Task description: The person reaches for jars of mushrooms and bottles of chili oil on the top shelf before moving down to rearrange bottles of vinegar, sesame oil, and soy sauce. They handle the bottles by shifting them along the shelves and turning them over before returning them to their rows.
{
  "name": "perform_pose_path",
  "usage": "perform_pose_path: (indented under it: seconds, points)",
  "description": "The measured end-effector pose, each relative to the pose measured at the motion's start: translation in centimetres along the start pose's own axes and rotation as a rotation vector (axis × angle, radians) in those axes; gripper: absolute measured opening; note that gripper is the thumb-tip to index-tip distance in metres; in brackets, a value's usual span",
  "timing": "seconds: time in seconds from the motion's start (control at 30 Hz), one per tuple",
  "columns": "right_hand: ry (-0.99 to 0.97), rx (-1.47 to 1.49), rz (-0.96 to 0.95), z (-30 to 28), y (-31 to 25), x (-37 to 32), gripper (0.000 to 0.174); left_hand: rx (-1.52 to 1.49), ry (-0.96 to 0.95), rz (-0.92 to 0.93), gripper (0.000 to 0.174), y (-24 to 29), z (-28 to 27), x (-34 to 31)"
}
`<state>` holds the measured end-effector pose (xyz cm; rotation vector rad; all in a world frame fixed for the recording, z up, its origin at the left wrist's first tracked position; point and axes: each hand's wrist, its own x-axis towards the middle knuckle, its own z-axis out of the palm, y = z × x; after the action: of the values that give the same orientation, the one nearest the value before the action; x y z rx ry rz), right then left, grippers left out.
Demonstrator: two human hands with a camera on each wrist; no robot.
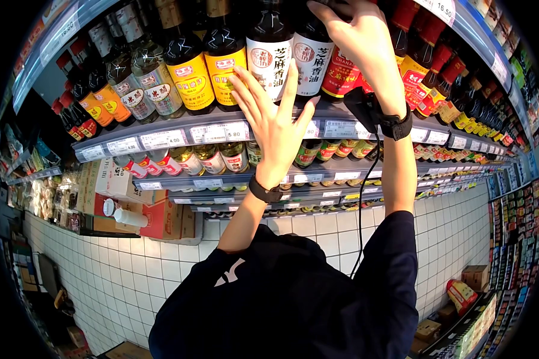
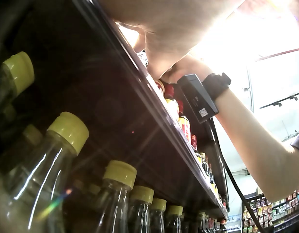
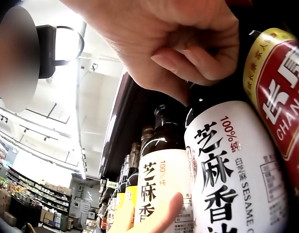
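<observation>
Two sesame oil bottles with white labels stand side by side on the upper shelf. My right hand reaches over the right-hand sesame oil bottle, its fingers curled round the neck, as the right wrist view shows; the cap is hidden behind the hand. My left hand is spread with straight fingers in front of the left-hand sesame oil bottle and overlaps a yellow-labelled bottle. In the right wrist view the left thumb shows before that white label. A red-labelled bottle stands just right of the gripped one.
Price tags line the shelf edge. Clear bottles of rice vinegar stand farther left, red-capped bottles farther right. Yellow-capped bottles fill the shelf below. A black cable hangs from the right wrist. Cartons sit on the floor, left.
</observation>
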<state>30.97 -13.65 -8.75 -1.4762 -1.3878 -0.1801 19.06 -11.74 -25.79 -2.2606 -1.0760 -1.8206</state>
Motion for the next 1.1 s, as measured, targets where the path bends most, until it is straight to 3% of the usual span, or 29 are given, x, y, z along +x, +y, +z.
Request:
perform_pose_path:
  seconds: [0.2, 0.43, 0.57, 0.7, 0.77, 0.8, 0.87, 1.0, 1.1]
  points:
    - [-0.052, 0.039, 0.013, -1.0, 0.1, -0.2, 0.059, -0.015, -0.012, -0.019, 0.086, 0.3, -0.1, 0.2]
    - [-0.135, 0.268, -0.045, -1.1, -0.1, -0.7, 0.042, -0.016, -0.004, -0.003, 0.086, 0.1, 0.3, 0.1]
    - [-0.058, 0.037, -0.072, -0.7, 0.0, -0.6, 0.041, -0.012, -0.009, 0.0, 0.085, -0.1, 0.4, -0.1]
    - [-0.074, 0.04, -0.101, -0.7, 0.9, -0.1, 0.043, -0.02, -0.004, -0.004, 0.085, 0.0, 0.3, 0.0]
    - [-0.033, 0.129, -0.309, 0.0, 3.5, 0.6, 0.046, -0.022, -0.008, -0.003, 0.085, 0.0, 0.3, -0.1]
    - [-0.033, 0.128, -0.308, -1.0, 1.9, 0.0, 0.046, -0.021, -0.004, -0.002, 0.084, -0.1, 0.4, -0.1]
    - [-0.237, 0.202, 0.041, -3.7, -2.5, -1.7, 0.045, -0.024, -0.002, 0.002, 0.083, -0.1, 0.4, -0.1]
    - [-0.068, 0.248, 0.136, -3.7, -1.2, -1.3, 0.034, -0.007, 0.0, -0.004, 0.08, -0.1, 0.6, -0.1]
    - [0.08, 0.213, 0.081, -4.0, 0.5, -1.9, 0.028, 0.004, 0.0, -0.002, 0.076, 0.1, 0.5, -0.1]
